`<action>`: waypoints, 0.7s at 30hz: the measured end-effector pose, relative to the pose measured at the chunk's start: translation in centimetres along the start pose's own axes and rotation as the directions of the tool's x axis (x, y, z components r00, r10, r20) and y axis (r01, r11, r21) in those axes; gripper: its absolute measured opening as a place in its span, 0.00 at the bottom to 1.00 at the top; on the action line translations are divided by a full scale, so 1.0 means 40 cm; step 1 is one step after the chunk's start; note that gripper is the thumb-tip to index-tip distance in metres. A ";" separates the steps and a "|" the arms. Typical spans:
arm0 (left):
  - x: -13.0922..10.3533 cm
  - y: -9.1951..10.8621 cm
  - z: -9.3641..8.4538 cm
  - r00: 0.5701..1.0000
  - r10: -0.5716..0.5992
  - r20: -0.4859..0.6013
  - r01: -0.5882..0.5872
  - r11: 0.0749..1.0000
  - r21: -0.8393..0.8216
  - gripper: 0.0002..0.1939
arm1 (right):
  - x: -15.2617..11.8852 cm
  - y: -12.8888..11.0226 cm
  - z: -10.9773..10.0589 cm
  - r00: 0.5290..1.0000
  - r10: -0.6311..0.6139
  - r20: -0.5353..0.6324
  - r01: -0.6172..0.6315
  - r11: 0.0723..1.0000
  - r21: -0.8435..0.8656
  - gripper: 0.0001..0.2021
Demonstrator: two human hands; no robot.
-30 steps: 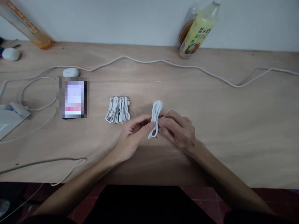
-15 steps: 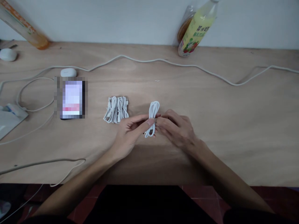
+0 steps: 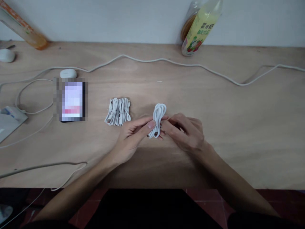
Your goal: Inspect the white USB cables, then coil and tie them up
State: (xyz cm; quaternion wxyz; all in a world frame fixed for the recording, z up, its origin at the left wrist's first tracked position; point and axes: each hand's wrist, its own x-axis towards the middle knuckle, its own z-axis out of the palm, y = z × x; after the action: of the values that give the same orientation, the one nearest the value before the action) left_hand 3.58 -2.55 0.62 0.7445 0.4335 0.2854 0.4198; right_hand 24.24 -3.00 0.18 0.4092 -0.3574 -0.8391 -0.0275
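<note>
Picture a clock on the table point(image 3: 228, 133), with the folded white cable point(image 3: 159, 111) in the middle and 12 toward the wall point(image 3: 119, 22). The left hand point(image 3: 127, 136) is at 8 o'clock, its thumb and fingers pinching the side of the cable over the table. The top loops point to 12.

The cable looks light and bendy, and a bit smooth, so it may slip. The best spot to hold is the narrow middle, by the thin tie point(image 3: 160, 126), since loose loops may flop. The right hand point(image 3: 187, 132) is near 4 o'clock, fingers bent, tips by the tie. I can't tell if they pinch it.

Around it, from the left, a bottle with orange letters point(image 3: 37, 41) is at 10. A small white case point(image 3: 68, 73) is at 10 too, just behind a phone point(image 3: 73, 100). Past 9, a pile of white cables point(image 3: 116, 111) lies close to the left fingers, so they could bump it. A long white cord point(image 3: 147, 60) crosses behind, past 12. A yellow bottle point(image 3: 199, 30) stands at 1. Both look too far back to get in the way.
</note>
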 end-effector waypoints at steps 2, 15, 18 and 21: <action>-0.002 0.002 0.002 1.000 -0.003 -0.007 0.003 1.000 0.009 0.15 | 0.000 0.001 0.001 1.000 0.002 -0.007 -0.002 1.000 0.000 0.10; -0.005 0.011 -0.003 0.990 -0.090 -0.106 0.100 0.991 0.089 0.17 | -0.005 0.001 0.007 0.999 -0.046 0.015 0.046 0.999 0.004 0.08; -0.003 0.014 0.003 0.978 -0.131 -0.161 0.140 0.989 0.051 0.20 | -0.002 -0.008 0.003 0.998 0.007 0.064 -0.009 0.999 0.040 0.07; 0.002 0.022 0.014 0.963 -0.169 -0.211 0.172 0.985 -0.007 0.21 | 0.002 -0.014 0.001 0.995 0.062 0.079 -0.070 0.992 0.104 0.08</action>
State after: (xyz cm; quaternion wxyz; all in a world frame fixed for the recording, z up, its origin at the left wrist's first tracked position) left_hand 3.72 -2.46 1.65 0.7410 0.3646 0.4012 0.3962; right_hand 23.83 -3.36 0.34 0.3964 -0.3632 -0.8420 0.0444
